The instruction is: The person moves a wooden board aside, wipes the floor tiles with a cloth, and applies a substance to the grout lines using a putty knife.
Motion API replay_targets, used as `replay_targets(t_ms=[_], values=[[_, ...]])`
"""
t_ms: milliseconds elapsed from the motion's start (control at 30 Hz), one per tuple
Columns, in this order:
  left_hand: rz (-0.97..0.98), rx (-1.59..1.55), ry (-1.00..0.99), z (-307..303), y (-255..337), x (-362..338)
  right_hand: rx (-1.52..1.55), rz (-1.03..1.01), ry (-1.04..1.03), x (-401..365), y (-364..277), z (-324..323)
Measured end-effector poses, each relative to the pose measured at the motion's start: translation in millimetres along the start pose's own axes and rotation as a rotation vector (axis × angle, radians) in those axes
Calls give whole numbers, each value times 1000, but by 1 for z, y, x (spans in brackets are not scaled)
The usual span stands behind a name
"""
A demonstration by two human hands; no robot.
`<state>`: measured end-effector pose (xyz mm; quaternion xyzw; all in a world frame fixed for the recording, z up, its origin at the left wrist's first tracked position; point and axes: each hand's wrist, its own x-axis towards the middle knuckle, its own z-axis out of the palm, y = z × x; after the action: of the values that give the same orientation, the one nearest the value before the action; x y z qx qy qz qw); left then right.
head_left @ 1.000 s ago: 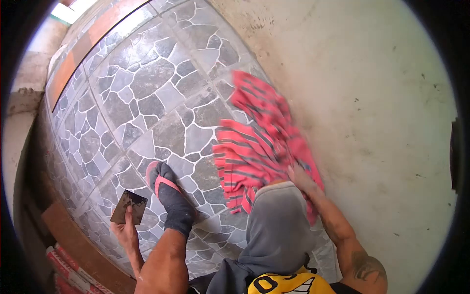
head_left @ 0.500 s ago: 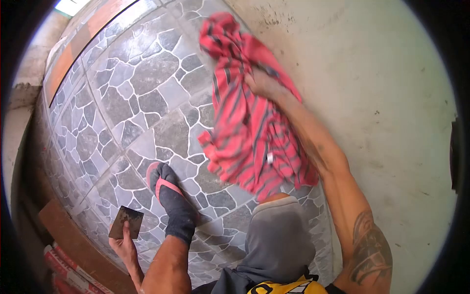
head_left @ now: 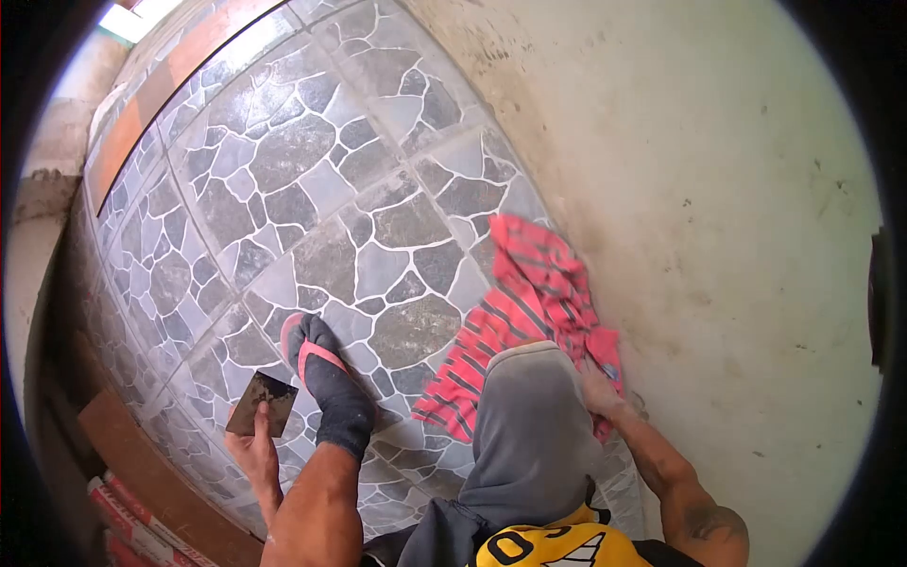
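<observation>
Close to the wall lies a red cloth with dark stripes [head_left: 529,307], bunched over the tiles and partly hidden behind my right knee. My right hand [head_left: 601,392] grips its near end, with the fingers partly covered by the fabric. Over on the other side, my left hand [head_left: 253,452] pinches a small, flat, dark square plate [head_left: 257,402] with light smears on it. The thumb lies across its face. Beneath everything is a floor of stone-patterned tiles [head_left: 411,227] with pale lines.
A plain, stained wall [head_left: 718,217] rises along the right. My left foot in a dark sock and pink flip-flop [head_left: 326,364] stands on the tiles. Red and white boxes [head_left: 142,520] and a brown board [head_left: 142,454] sit at the lower left.
My right hand has drawn back toward my body, pulling the red striped cloth nearer and uncovering the tiles farther along the wall. My left hand with the plate has risen slightly.
</observation>
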<state>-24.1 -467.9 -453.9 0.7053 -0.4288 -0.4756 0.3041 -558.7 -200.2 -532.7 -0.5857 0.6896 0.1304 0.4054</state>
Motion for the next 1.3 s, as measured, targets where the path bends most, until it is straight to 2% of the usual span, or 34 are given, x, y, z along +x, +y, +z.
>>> replay_targets(t_ms=[100, 133, 167, 200, 233, 300, 333, 367, 400, 433, 533, 567, 600, 633, 667, 700, 733, 767, 833, 933, 967, 1000, 1033, 1100, 1167, 1200, 1267, 1300], values=[[-10, -2, 3, -6, -10, -3, 56, 44, 43, 21, 16, 12], [-7, -5, 7, -11, -13, -3, 132, 18, 129, 47, 2, -8], [-2, 4, 22, -15, -15, -3, 210, -10, 218, 93, -29, -44], [2, 19, 35, -21, -17, -3, 113, 7, 211, 137, -51, -73], [6, 38, 47, -26, -18, -5, 63, -168, 352, 200, -53, -86], [6, 12, 88, -31, -18, -5, 144, -351, 598, 322, -86, -151], [8, 2, 104, -34, -17, -4, 175, -436, 529, 385, -92, -187], [4, -9, 96, -32, -11, -3, 211, -504, 551, 396, -125, -233], [19, 16, 100, -29, -8, 0, 97, -335, 624, 431, -133, -248], [33, 42, 102, -27, -4, 2, 143, -329, 871, 447, -139, -241], [50, 51, 91, -18, 10, -1, 317, -436, 708, 410, -126, -222], [41, 44, 75, -18, 10, -1, 264, -308, 573, 396, -103, -196], [36, 30, 62, -17, 9, -1, 226, -416, 640, 367, -79, -161], [37, 29, 60, -14, 10, -1, 311, -147, 509, 297, -84, -144], [38, 4, 61, -12, 9, 1, 261, 68, 400, 246, -71, -107], [34, -19, 63, -10, 7, 2, 314, -16, 354, 210, -22, -41], [22, -39, 64, -11, 5, 0, 335, 71, 236, 142, -31, -36], [8, -20, 62, -11, 3, -2, 287, 54, 211, 97, -14, -8], [-9, 19, 53, -13, -2, -1, -66, 79, 109, 46, -12, 1], [52, 25, 46, -19, -13, 0, 213, 146, -9, 80, -43, -55], [46, 6, 56, -21, -13, 1, 105, -73, 148, 125, -33, -59], [40, -8, 64, -23, -8, 0, 127, -246, 318, 180, -51, -86], [32, -13, 64, -26, -4, -2, -208, -332, 456, 231, -67, -119], [32, 9, 84, -29, 1, -3, 84, -327, 431, 344, -97, -175], [54, -3, 81, -28, 1, 1, 287, -191, 345, 416, -124, -223], [83, 11, 71, -28, 4, 4, 153, -120, 433, 421, -130, -231], [127, 21, 74, -25, 7, 6, 106, -390, 509, 413, -103, -198], [121, 18, 69, -26, 10, 5, 264, -269, 435, 355, -107, -185]])
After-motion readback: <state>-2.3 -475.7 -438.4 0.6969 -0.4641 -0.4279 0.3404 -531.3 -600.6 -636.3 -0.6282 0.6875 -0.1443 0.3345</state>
